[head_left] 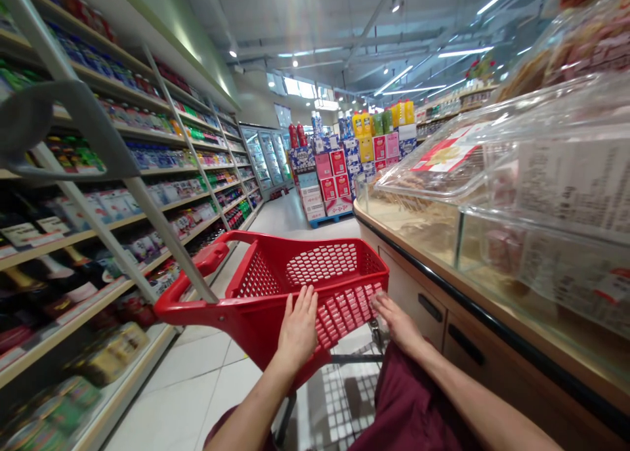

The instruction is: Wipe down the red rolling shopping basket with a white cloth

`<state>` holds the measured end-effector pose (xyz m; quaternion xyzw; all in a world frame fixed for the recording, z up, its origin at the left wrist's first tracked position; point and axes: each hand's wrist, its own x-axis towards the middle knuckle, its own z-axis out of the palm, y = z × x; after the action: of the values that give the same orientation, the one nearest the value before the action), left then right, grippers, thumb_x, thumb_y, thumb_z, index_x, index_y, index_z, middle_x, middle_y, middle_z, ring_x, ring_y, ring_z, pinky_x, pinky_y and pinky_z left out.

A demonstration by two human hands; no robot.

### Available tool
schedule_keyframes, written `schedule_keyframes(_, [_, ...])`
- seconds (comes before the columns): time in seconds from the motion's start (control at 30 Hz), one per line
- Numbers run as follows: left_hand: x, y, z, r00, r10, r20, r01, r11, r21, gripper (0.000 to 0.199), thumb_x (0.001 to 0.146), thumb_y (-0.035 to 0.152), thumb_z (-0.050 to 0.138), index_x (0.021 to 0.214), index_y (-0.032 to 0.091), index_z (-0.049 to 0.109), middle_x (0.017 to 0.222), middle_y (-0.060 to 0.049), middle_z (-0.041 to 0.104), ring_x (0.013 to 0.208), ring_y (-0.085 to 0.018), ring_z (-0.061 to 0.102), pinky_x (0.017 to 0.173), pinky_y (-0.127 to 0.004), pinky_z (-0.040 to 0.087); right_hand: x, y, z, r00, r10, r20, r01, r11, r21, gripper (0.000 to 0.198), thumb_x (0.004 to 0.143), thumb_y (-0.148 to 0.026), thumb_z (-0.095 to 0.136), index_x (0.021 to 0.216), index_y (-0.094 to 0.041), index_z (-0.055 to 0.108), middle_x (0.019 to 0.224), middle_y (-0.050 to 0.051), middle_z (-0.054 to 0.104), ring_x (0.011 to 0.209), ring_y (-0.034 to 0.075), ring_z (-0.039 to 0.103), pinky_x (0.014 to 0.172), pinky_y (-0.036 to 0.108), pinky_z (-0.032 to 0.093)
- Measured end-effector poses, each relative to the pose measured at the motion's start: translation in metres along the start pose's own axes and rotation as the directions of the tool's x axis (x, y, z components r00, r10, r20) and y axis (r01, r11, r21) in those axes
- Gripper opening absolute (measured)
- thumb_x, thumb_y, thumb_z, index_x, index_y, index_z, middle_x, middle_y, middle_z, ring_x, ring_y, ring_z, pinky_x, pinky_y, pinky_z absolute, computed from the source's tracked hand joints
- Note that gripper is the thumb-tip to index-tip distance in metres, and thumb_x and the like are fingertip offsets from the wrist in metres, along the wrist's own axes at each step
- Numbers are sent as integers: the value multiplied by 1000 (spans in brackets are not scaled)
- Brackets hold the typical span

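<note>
A red plastic shopping cart [268,320] stands in front of me, seen from its side; no goods show in the visible part of its basket. My left hand [299,326] lies against the cart's near side by the rim, its fingers stretched out flat. At the right end of the same side, my right hand [401,323] has its fingers extended at the corner of the slotted wall; whether they touch it, I cannot tell. Neither hand wraps around anything. The cart's grey handle [113,136] rises at the upper left.
Shelves of bottles and cans [162,149] line the left side. To the right, a wooden display counter [438,267] holds clear plastic food boxes [551,162] close by. Stacked drink cartons [335,175] stand on a blue pallet [332,220] ahead, with glass-door coolers [268,155] farther back.
</note>
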<state>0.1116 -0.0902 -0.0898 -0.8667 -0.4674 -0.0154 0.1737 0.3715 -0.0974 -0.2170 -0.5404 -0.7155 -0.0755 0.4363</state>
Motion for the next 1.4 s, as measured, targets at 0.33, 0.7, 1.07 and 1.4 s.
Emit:
schedule_keyframes(0.33, [0,-4,-4,999,-23,-47,23,1000,-16,63,69,17,38,130,10,27,140,-7,24,130,-19,15,106,-41,12,4,16,-8,984,174,-25,-173,984,46,45,80,-12,35,121,-24,47,128,4,45,120,20,37,97,38,36])
schedule_keyframes(0.7, [-21,-38,-4,979,-128,-156,139,988,62,60,70,21,39,128,8,32,136,-9,34,128,-23,20,106,-42,13,75,-36,-10,981,123,-152,-114,991,66,50,75,-6,34,120,-21,48,123,6,49,118,18,39,99,37,34])
schedule_keyframes(1.07, [-23,-37,5,971,-131,-198,148,986,74,61,69,18,39,129,9,30,138,-8,30,130,-22,16,106,-42,13,57,-51,5,986,89,-139,-96,994,-46,51,78,-7,32,126,-21,40,131,6,41,124,18,30,101,40,31])
schedule_keyframes(1.4, [-25,-32,11,966,-133,-223,164,978,128,63,70,19,39,131,9,26,140,-9,26,131,-22,11,106,-42,11,64,-42,5,957,152,-247,-173,982,-69,47,80,-8,32,124,-20,43,125,9,46,121,19,35,99,44,32])
